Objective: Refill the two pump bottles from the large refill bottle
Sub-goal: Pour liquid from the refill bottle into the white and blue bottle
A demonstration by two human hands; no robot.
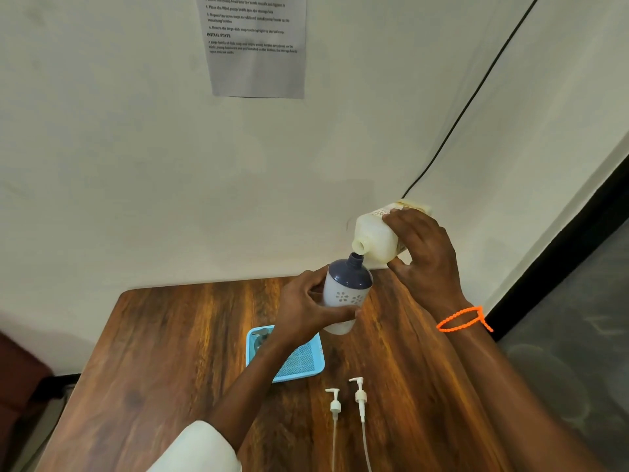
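My left hand (306,306) grips a white pump bottle (347,291) with a dark blue top, held above the table with its open neck tilted up to the right. My right hand (423,255) holds the large cream refill bottle (374,238), tipped so its open mouth sits just above the pump bottle's neck. Two white pump heads (335,405) (360,396) with long dip tubes lie on the wooden table (170,352) near its front. A second pump bottle partly shows in the blue basket (303,366), behind my left forearm.
A wall rises directly behind the table, with a printed sheet (255,46) taped to it and a black cable (469,103) running down. An orange thread bracelet (463,320) circles my right wrist. A dark chair (20,376) stands to the left.
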